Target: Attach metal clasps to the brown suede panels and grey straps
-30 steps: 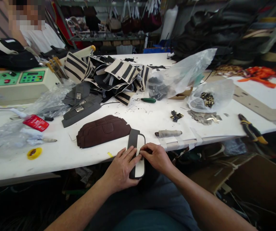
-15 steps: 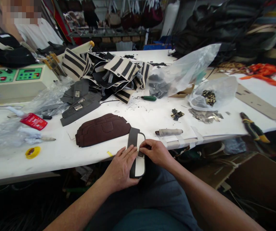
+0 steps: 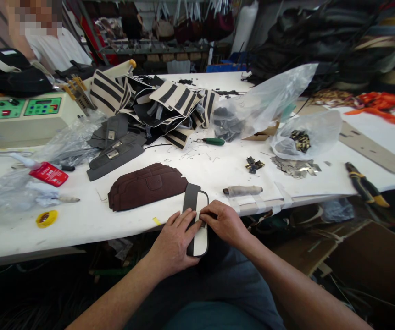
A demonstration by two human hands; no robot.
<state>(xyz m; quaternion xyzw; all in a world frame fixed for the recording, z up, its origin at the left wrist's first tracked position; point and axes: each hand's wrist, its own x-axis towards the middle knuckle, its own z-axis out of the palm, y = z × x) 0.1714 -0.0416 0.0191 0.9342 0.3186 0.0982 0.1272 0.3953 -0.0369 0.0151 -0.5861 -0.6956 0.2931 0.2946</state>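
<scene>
A grey and off-white bag panel (image 3: 201, 245) with a dark rim hangs partly over the table's front edge. My left hand (image 3: 174, 243) holds it, fingers laid across its face and thumb along the lower end. From the right, my right hand (image 3: 226, 223) meets the panel with thumb and forefinger pinched together. What sits inside that pinch is hidden. A small dark metal piece (image 3: 203, 224) shows on the panel just below the fingertips. Left of the panel lies a dark brown leather piece (image 3: 149, 187) with a stitched tab.
Across the white table (image 3: 90, 224) are striped panels (image 3: 175, 98), a green-handled hook tool (image 3: 213, 141), a wrapped tool (image 3: 243, 190), metal plates (image 3: 295, 167), pliers (image 3: 365, 185), yellow tape (image 3: 46, 219) and a red glue bottle (image 3: 49, 174). A person (image 3: 58, 48) stands at the far left.
My left forefinger has shifted toward the small metal piece and covers more of it. My right fingers stay pinched at the panel. The whole view has shifted slightly.
</scene>
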